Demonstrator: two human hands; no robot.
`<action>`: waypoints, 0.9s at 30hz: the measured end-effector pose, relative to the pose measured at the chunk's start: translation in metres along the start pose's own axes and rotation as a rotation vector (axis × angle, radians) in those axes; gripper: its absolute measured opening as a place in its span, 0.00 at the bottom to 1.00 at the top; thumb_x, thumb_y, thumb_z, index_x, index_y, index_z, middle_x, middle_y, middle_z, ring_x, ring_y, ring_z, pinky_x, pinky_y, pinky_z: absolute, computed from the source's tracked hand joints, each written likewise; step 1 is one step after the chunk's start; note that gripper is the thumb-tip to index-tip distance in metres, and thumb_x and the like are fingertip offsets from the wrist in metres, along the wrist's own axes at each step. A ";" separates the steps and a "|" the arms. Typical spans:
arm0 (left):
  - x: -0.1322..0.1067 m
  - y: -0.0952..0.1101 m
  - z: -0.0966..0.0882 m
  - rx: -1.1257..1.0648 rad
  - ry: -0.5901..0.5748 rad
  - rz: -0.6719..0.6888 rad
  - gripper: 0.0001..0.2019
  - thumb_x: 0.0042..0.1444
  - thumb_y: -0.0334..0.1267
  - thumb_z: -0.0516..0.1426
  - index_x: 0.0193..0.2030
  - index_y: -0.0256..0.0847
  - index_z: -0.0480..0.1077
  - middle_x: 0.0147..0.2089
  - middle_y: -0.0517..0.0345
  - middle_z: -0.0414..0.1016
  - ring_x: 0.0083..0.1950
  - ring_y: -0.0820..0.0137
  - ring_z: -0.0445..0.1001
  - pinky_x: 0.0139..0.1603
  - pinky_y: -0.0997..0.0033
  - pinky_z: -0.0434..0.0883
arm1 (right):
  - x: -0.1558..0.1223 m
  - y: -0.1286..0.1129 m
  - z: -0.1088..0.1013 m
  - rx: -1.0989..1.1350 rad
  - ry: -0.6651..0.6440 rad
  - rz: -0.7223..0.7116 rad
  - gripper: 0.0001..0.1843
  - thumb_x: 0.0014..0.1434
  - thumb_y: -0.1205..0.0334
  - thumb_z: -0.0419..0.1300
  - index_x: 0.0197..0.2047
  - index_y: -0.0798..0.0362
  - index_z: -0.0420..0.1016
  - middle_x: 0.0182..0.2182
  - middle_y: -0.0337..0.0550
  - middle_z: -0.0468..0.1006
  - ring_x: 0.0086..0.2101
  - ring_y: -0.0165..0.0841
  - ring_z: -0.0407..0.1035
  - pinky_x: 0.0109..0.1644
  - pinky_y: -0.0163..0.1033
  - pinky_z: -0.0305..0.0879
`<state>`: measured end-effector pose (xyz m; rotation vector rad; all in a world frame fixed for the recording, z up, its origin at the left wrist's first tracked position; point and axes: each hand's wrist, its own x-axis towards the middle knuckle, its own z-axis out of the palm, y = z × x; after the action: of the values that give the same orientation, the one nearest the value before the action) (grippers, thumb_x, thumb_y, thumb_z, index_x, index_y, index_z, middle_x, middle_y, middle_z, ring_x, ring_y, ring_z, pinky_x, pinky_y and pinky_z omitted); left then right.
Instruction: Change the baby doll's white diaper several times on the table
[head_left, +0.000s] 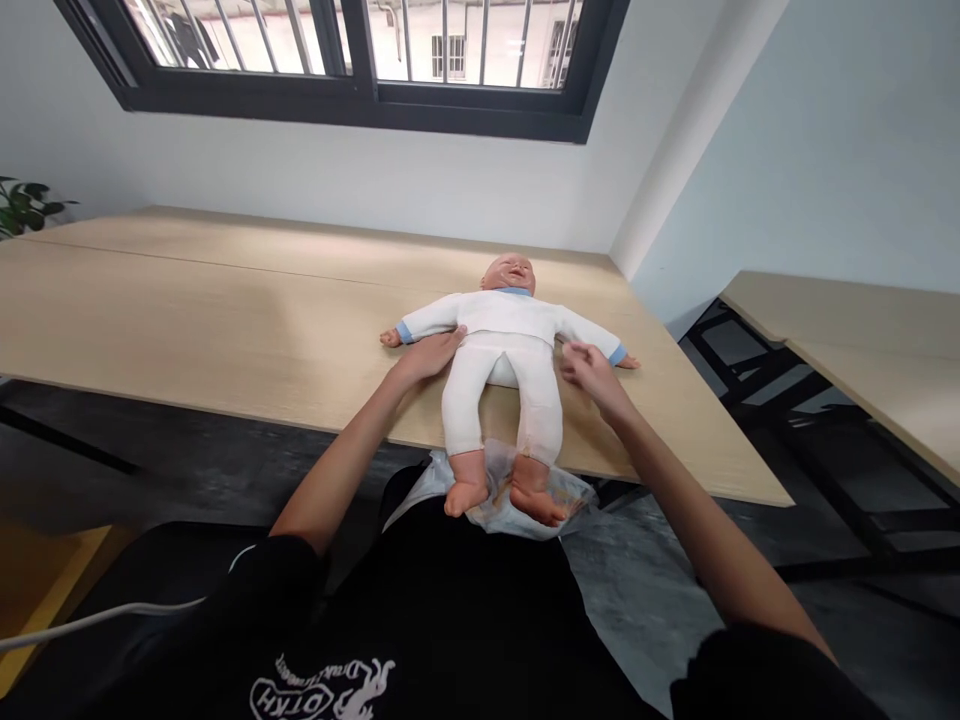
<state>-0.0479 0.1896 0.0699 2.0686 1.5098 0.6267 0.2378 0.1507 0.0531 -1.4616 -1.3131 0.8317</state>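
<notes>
Pale wood table beneath a barred window — baby doll in white lies face-up, left hand flat against its waist, right hand loosely open beside its thigh.

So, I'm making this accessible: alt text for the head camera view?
A baby doll in white long-sleeved clothes lies face up on a pale wooden table, its feet over a white diaper at the table edge. The left hand touches the doll's waist; the right hand is beside its other hip.
</notes>
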 end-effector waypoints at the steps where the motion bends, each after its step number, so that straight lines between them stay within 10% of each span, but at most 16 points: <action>1: -0.011 0.001 0.000 0.028 0.046 -0.021 0.34 0.71 0.58 0.39 0.55 0.34 0.76 0.61 0.41 0.76 0.64 0.53 0.72 0.62 0.63 0.66 | -0.018 0.003 -0.008 -0.045 0.008 -0.032 0.23 0.62 0.45 0.61 0.50 0.54 0.72 0.52 0.53 0.78 0.49 0.41 0.75 0.56 0.48 0.74; 9: -0.116 0.017 0.008 -0.124 0.476 0.079 0.19 0.68 0.52 0.50 0.32 0.39 0.66 0.33 0.56 0.72 0.36 0.67 0.71 0.38 0.70 0.66 | -0.169 0.001 -0.068 -0.577 -0.109 -0.040 0.26 0.66 0.37 0.52 0.44 0.49 0.78 0.38 0.47 0.82 0.35 0.43 0.78 0.42 0.46 0.73; 13: -0.150 0.024 0.003 -0.227 0.227 0.119 0.21 0.68 0.50 0.51 0.27 0.39 0.63 0.25 0.63 0.61 0.27 0.74 0.60 0.31 0.73 0.58 | -0.170 0.020 -0.082 -0.960 -0.299 0.100 0.31 0.66 0.34 0.48 0.47 0.50 0.79 0.42 0.54 0.82 0.44 0.55 0.77 0.45 0.54 0.72; 20: -0.155 0.014 0.002 -0.290 -0.552 0.221 0.09 0.62 0.39 0.57 0.38 0.37 0.76 0.40 0.56 0.79 0.40 0.68 0.75 0.42 0.73 0.68 | -0.164 0.050 -0.048 -0.498 -0.538 -0.161 0.37 0.63 0.38 0.60 0.67 0.54 0.67 0.64 0.56 0.70 0.62 0.52 0.65 0.65 0.54 0.64; 27: -0.147 0.015 0.051 -0.466 -0.749 0.238 0.23 0.48 0.49 0.71 0.46 0.37 0.76 0.47 0.52 0.80 0.51 0.60 0.77 0.54 0.65 0.72 | -0.201 0.029 -0.026 -0.326 -0.903 -0.223 0.18 0.66 0.65 0.55 0.54 0.49 0.82 0.55 0.48 0.79 0.57 0.45 0.71 0.65 0.51 0.65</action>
<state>-0.0460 0.0388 0.0290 1.8134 0.6301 0.2005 0.2342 -0.0497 0.0112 -1.1546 -2.3237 1.2306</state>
